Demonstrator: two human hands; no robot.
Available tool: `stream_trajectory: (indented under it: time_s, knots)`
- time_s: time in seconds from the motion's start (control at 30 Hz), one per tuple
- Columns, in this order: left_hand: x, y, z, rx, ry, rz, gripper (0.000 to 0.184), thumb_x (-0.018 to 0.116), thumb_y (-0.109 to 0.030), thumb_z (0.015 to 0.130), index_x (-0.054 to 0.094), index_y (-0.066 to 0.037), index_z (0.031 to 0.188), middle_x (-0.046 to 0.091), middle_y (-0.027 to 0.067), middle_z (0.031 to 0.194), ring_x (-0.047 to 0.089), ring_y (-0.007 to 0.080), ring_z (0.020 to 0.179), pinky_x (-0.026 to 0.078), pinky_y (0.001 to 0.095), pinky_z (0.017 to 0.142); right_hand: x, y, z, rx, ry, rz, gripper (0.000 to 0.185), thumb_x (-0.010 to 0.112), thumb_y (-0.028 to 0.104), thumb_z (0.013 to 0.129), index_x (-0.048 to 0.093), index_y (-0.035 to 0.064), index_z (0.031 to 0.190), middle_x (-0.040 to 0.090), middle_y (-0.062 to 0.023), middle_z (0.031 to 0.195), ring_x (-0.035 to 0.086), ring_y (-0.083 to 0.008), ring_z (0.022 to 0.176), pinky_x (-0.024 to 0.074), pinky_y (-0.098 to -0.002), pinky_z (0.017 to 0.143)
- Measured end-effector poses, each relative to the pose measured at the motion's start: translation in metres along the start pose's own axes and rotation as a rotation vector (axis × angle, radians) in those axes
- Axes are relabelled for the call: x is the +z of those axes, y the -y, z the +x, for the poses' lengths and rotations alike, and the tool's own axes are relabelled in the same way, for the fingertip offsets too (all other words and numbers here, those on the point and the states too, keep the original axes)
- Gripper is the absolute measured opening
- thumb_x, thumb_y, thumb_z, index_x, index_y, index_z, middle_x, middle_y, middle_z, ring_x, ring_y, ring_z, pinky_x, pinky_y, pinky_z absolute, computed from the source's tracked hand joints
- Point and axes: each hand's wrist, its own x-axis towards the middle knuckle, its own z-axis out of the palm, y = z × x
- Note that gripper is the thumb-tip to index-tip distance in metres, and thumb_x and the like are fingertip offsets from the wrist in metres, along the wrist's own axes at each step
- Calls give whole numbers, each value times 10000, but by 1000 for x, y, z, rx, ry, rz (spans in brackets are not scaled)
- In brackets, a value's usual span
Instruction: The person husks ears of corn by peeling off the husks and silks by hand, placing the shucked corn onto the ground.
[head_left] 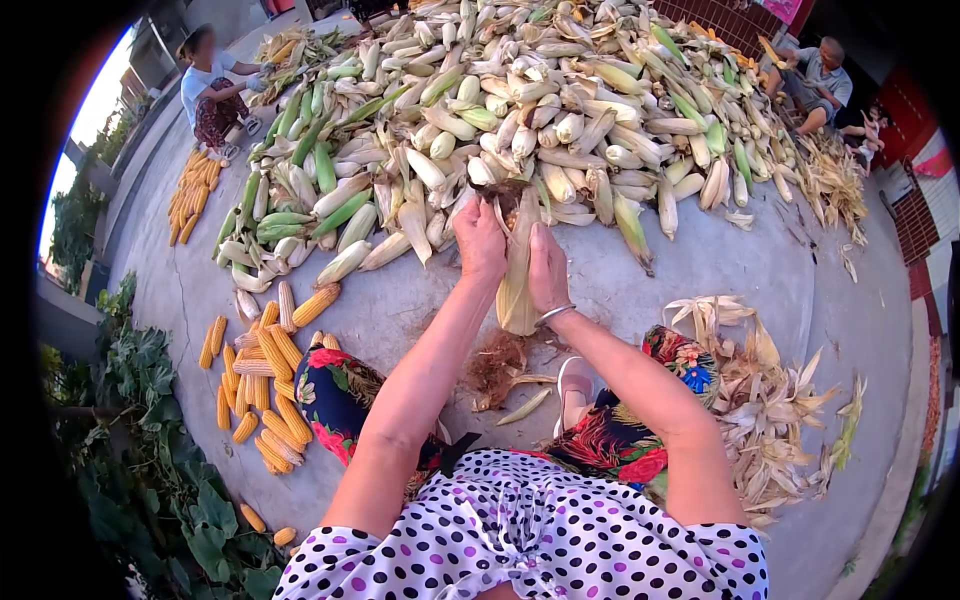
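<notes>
Between my two hands, a corn ear (pixel 517 285) in pale dry husk stands tip up, with brown silk at its top. My left hand (pixel 480 240) is closed at the upper end, gripping the husk near the silk. Lower on the other side, my right hand (pixel 547 268) is wrapped round the ear, with a bracelet at the wrist. The husk is partly parted near the top, and a little orange kernel colour shows there. Just beyond my hands lies a large heap of unhusked corn (pixel 560 120).
Husked yellow cobs (pixel 270 370) lie on the concrete to my left. Loose husks (pixel 770 410) are piled at my right, and brown silk (pixel 497 365) lies between my feet. One person (pixel 212 90) squats far left, another (pixel 815 80) sits far right. Green plants (pixel 150 430) border the left edge.
</notes>
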Motion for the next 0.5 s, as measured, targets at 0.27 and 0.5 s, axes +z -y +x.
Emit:
stream_trajectory:
  time_s: [0.27, 0.5]
  knots:
    - [-9, 7, 4, -173, -399, -505, 183, 360, -143, 956, 470, -48, 846, 435, 9, 648, 442, 123, 581, 450, 281, 558, 16, 0, 14, -209, -239, -158, 429, 602, 228, 804, 438, -18, 1115, 548, -217, 1016, 576, -296, 900, 457, -386, 765]
    - [3, -20, -39, -205, 22, -363, 212, 394, -186, 963, 465, -63, 807, 332, -42, 576, 319, 79, 497, 373, 268, 526, -14, -28, 74, 84, -271, -73, 302, 618, 240, 711, 599, -44, 813, 628, -183, 716, 620, -268, 693, 470, -378, 686]
